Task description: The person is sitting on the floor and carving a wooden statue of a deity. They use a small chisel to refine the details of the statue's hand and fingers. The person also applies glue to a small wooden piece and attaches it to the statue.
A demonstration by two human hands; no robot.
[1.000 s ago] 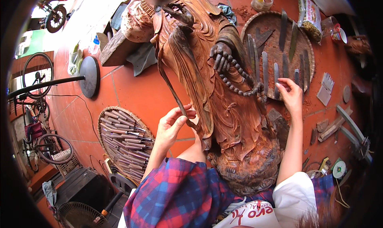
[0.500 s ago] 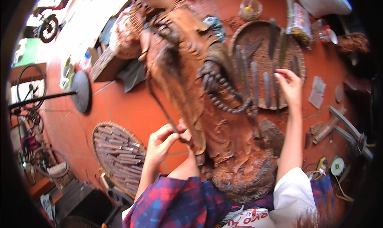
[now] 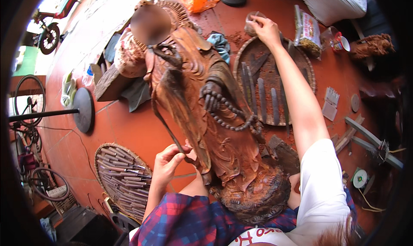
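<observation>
A large carved wooden statue [image 3: 223,147] lies tilted away from me, its base [image 3: 258,198] at my lap. A string of carved beads [image 3: 232,127] crosses its front. My left hand [image 3: 168,163] is closed round the lower part of a thin dark staff [image 3: 165,122] along the statue's left side. Stretched far forward, my right hand [image 3: 267,31] has its fingers bent together at the mouth of a small clear cup [image 3: 249,29]. Whatever those fingertips pinch is hidden. Below that forearm sits a round woven tray [image 3: 241,59] with several flat files [image 3: 262,95].
Another basket [image 3: 100,153] at the left holds many wooden-handled tools [image 3: 124,173]. A black round stand base [image 3: 84,110] is at the left. To the right lie a bag [image 3: 308,31], a red-and-white cup [image 3: 342,44] and a metal stand [image 3: 374,145]. A wood block [image 3: 282,153] touches the statue's right side.
My right hand has moved forward from above the tray of files to the clear cup. My left hand keeps its hold on the staff. The whole view has shifted slightly.
</observation>
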